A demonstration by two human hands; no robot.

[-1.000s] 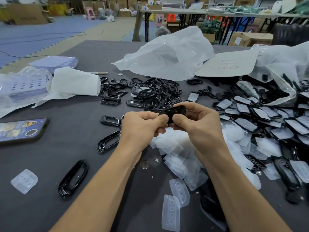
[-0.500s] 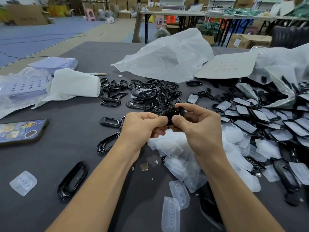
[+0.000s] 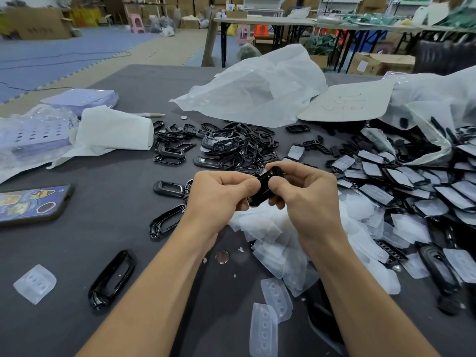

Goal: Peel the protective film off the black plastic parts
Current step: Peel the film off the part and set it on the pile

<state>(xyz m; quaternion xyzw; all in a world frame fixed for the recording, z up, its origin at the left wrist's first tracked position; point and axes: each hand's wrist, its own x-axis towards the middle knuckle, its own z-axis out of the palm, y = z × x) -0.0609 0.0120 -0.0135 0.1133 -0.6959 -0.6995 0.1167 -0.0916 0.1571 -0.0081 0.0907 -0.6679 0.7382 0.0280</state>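
My left hand (image 3: 221, 194) and my right hand (image 3: 306, 194) pinch one black plastic part (image 3: 266, 182) between them above the dark table, near the middle of the view. The part is tilted, its top end near my right fingers. I cannot tell whether film is still on it. Below my hands lies a heap of peeled translucent film pieces (image 3: 288, 240). A pile of bare black frames (image 3: 231, 148) sits behind my hands. At the right spreads a pile of black parts still covered with film (image 3: 401, 181).
A phone (image 3: 31, 204) lies at the left edge. Loose black frames (image 3: 112, 279) (image 3: 167, 221) and a film piece (image 3: 34, 283) lie at the front left. White plastic bags (image 3: 257, 91), a folded white cloth (image 3: 113, 132), a coin (image 3: 222, 256) and a cardboard sheet (image 3: 347, 101) also rest on the table (image 3: 103, 240).
Both hands stay together on the part. The part has turned from nearly level to a steeper tilt between my fingers.
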